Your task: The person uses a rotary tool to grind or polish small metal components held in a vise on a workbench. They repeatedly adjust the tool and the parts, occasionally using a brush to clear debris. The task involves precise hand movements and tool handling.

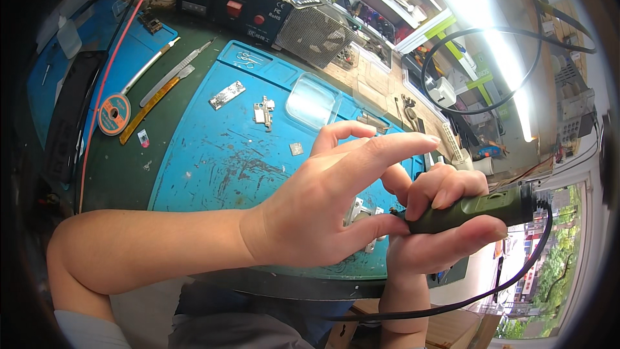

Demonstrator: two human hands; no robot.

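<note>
My right hand (pixel 429 251) is wrapped round a thick dark green handheld rotary tool (pixel 471 212), with a black cord trailing from its rear end. The tool lies nearly level at the right, its nose toward my left hand (pixel 316 187). There the left thumb and a bent finger close on the front end; the index finger stretches out over the right knuckles. The bit is mostly hidden between the fingers. Below, a silvery metal part (pixel 376 240) is partly covered by my left hand. Both hands are above a scuffed blue work mat (pixel 219 161).
On the mat lie a metal plate (pixel 227 94), a small metal bracket (pixel 263 113), a square chip (pixel 296 149) and a clear plastic tray (pixel 312 100). Left are a solder wick spool (pixel 114 114), tweezers (pixel 155 100) and a scalpel (pixel 177 66). A black machine (pixel 226 10) stands behind.
</note>
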